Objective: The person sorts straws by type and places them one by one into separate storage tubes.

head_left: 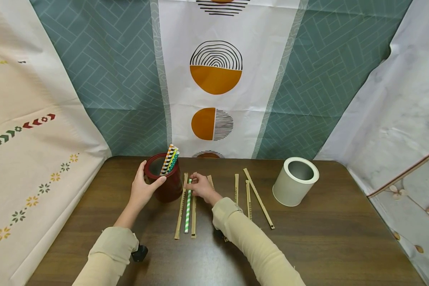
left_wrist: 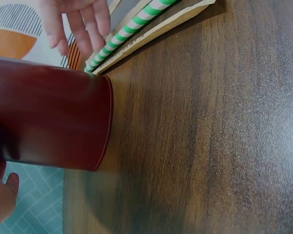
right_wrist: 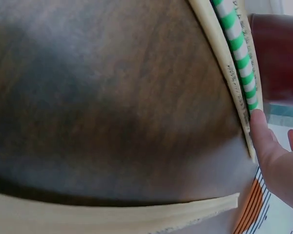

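Note:
My left hand [head_left: 143, 192] holds a dark red can [head_left: 169, 190], its thumb near the rim and its fingers on the far left side. Several patterned paper straws [head_left: 168, 162] lean inside this can. To its right, a green-and-white striped paper straw [head_left: 187, 216] lies unwrapped on the table, between two straws in brown paper wrappers [head_left: 180, 212]. Over the striped straw's far end is my right hand [head_left: 203, 188], with its fingers extended. In the right wrist view a fingertip [right_wrist: 258, 119] meets that end of the straw; whether it presses cannot be told.
More paper-wrapped straws [head_left: 260, 200] lie on the brown wooden table [head_left: 325, 238], right of my right hand. A white can [head_left: 293, 184] stands at the back right. Patterned cloth [head_left: 214, 79] hangs behind the table's back edge.

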### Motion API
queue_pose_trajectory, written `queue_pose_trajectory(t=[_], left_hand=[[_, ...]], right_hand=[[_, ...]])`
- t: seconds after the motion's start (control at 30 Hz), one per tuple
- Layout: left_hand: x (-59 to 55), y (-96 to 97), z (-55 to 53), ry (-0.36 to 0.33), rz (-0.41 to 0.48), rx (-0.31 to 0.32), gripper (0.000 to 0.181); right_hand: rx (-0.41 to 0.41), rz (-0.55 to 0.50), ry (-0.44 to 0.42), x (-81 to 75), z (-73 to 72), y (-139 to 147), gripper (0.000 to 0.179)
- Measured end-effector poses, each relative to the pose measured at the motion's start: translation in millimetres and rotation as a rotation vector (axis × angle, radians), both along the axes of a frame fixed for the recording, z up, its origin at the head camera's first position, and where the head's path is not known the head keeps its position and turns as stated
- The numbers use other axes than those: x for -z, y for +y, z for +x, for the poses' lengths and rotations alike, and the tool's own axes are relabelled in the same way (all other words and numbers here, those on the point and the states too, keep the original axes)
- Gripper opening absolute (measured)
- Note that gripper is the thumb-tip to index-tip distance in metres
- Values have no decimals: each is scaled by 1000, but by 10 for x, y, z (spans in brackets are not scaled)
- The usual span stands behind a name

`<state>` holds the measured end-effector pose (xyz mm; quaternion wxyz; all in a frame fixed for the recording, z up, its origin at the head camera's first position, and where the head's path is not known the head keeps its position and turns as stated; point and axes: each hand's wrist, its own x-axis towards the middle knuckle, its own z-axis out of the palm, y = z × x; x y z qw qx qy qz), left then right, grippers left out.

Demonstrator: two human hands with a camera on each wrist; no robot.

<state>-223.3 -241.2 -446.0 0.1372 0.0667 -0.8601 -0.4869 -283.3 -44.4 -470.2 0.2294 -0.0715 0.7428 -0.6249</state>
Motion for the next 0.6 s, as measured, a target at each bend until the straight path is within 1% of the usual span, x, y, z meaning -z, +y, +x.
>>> queue_pose_trajectory(t=[0.1,0.23,0.4,0.5,0.6], left_hand=[[-4,-1,2,3,0,1,90],[-4,-4,4,8,-2,-2,90],[-2,-6,4,18,-1,-3,90],[-5,-3,8,18,-3,0,90],[-5,1,10,18,-5,1,90]], right_hand=[[6,3,4,28,14,-24,45],[4,1,-16,50,37,-56,48],[17,-9,-14,85,70,-84,47],[46,18,36,135,93,-105,42],[72,111,128,205,118,-133,36]])
